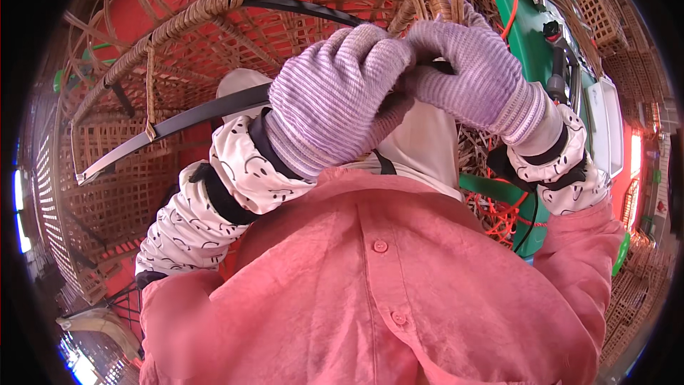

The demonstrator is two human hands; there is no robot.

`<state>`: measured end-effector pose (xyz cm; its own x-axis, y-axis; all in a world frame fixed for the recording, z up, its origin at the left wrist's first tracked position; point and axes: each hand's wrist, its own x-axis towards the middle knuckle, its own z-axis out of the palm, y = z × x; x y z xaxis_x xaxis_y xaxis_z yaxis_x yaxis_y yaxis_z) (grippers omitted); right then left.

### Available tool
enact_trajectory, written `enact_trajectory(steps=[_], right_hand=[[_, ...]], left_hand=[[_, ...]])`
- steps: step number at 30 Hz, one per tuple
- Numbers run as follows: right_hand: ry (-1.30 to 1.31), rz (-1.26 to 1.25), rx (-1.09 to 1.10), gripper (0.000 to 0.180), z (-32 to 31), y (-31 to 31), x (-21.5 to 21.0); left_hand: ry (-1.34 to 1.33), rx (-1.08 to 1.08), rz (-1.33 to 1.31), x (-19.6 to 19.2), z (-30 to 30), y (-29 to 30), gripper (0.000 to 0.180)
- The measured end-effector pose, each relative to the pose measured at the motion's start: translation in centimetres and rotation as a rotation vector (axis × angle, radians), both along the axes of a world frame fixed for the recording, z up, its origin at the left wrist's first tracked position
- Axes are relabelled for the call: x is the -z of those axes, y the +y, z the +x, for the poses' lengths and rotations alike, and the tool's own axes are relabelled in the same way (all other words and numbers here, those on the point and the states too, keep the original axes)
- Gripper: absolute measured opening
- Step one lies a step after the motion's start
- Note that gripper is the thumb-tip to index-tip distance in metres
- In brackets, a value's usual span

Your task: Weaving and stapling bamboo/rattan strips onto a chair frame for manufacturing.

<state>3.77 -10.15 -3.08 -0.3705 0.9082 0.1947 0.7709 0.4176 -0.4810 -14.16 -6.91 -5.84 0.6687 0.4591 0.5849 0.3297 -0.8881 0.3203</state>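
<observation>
Both hands wear lilac knit gloves and meet close in front of my chest. My left hand is closed around a black metal frame bar that runs down to the left. My right hand presses against the left one, its fingers curled over the same spot where the bar meets the wicker rim of a rattan frame. What lies between the fingers is hidden. Patterned white sleeve covers sit on both forearms over a pink shirt.
Woven rattan panels fill the left side and stand stacked at the far right. A green machine or bench with orange cable stands to the right. The floor is red.
</observation>
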Motion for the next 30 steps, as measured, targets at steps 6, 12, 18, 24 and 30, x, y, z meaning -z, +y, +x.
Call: enact_trajectory(steps=[6,12,18,24,30], right_hand=[[-0.009,-0.288,0.14,0.019,-1.3,1.1,-1.2],[-0.222,-0.338,0.184,0.033,-1.1,1.5,-2.6],[-0.132,0.271,0.201,0.037,-1.3,-2.6,-0.8],[-0.141,0.503,0.689,0.037,8.4,-9.6,1.9],[-0.244,0.077,1.706,0.04,25.3,-23.1,7.8]], left_hand=[[-0.03,-0.056,0.045,0.8,0.1,0.0,0.038],[-0.045,-0.016,0.002,0.4,0.7,0.2,0.043],[0.04,-0.015,-0.022,-0.4,0.2,1.3,0.027],[-0.024,-0.02,-0.172,-0.2,1.1,4.3,0.032],[-0.03,-0.089,-0.346,0.1,2.4,7.2,0.026]])
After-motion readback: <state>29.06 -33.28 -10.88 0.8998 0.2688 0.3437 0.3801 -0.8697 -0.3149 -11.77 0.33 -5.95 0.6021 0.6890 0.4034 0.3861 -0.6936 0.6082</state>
